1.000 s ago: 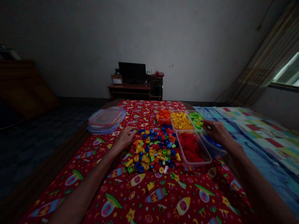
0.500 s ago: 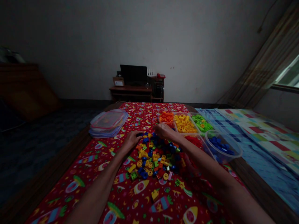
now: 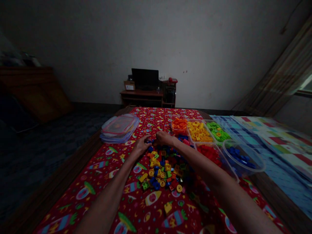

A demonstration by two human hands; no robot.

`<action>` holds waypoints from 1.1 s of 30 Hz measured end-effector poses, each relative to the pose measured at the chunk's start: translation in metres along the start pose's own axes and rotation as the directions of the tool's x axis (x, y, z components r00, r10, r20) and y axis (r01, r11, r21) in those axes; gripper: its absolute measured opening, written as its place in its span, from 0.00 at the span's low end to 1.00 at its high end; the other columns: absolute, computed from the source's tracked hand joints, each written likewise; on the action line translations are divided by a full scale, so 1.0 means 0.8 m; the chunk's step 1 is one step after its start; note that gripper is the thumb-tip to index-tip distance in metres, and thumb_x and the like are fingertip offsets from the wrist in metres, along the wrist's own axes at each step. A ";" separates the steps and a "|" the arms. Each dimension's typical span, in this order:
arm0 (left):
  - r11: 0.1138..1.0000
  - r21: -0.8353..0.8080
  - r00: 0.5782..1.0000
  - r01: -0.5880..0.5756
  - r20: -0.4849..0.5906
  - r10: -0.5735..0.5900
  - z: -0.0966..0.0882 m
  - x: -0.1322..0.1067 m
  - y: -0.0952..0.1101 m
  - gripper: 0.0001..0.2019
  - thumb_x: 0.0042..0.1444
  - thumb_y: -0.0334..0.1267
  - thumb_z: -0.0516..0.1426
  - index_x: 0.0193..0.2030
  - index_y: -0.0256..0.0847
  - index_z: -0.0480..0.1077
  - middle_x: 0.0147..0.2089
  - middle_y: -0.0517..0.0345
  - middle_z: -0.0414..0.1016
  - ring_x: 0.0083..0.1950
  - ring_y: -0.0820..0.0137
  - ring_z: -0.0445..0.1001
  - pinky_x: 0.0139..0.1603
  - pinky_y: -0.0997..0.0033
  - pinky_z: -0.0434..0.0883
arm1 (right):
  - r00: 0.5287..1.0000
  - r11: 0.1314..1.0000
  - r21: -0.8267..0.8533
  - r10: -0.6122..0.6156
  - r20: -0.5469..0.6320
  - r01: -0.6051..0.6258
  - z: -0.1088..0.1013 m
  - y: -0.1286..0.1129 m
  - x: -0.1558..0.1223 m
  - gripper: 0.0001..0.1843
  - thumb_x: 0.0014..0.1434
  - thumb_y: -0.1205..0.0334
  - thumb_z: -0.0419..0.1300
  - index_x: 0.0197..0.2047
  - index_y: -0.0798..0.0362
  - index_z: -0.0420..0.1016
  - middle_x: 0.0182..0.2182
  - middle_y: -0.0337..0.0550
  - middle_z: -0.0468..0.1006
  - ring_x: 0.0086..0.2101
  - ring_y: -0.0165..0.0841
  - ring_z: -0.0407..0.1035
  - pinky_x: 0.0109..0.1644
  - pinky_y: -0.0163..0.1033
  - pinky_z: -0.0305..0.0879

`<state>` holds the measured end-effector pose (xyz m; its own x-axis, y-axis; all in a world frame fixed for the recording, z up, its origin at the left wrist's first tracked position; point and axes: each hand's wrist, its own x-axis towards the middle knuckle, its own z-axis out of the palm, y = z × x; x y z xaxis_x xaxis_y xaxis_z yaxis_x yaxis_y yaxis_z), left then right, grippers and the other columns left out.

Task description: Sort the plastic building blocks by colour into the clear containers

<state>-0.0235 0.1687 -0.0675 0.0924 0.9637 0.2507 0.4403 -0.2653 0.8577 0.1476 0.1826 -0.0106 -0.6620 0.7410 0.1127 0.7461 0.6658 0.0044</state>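
Note:
A mixed pile of toy building blocks (image 3: 162, 172) lies on the red patterned cloth (image 3: 102, 195). My left hand (image 3: 141, 145) is at the far left edge of this pile, its thumb and fingers curled round a small dark blue block (image 3: 148, 141). Close beside its fingertips is my right hand (image 3: 164, 139), palm down and fingers closed. What the right fingers pinch, if anything, is hidden. My right forearm covers part of the pile's right side.
A clear divided box to the right holds orange blocks (image 3: 179, 125), yellow blocks (image 3: 198, 131), green blocks (image 3: 218, 131) and red blocks (image 3: 208, 152). Blue blocks lie in a round tub (image 3: 258, 167). Stacked plastic lids (image 3: 119, 128) are at the left. One yellow block (image 3: 168, 207) lies nearer me.
My right hand has moved left and slightly nearer, to beside the left hand's fingertips. The left hand stays at the pile's far edge. The whole view has shifted slightly.

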 end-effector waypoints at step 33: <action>0.960 0.255 0.993 -0.113 0.052 0.103 -0.005 0.001 -0.010 0.22 0.46 0.49 0.53 0.42 0.37 0.76 0.45 0.47 0.78 0.46 0.57 0.75 0.50 0.59 0.71 | 0.838 0.883 0.074 0.464 -0.286 -0.463 -0.147 0.125 -0.315 0.13 0.59 0.65 0.52 0.36 0.57 0.77 0.29 0.47 0.78 0.26 0.29 0.66 0.31 0.33 0.56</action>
<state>-0.0307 0.1717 -0.0720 0.1839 0.9314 0.3140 0.6404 -0.3559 0.6806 0.3972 0.0519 0.0783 -0.1884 0.9051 0.3811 0.9602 0.2512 -0.1218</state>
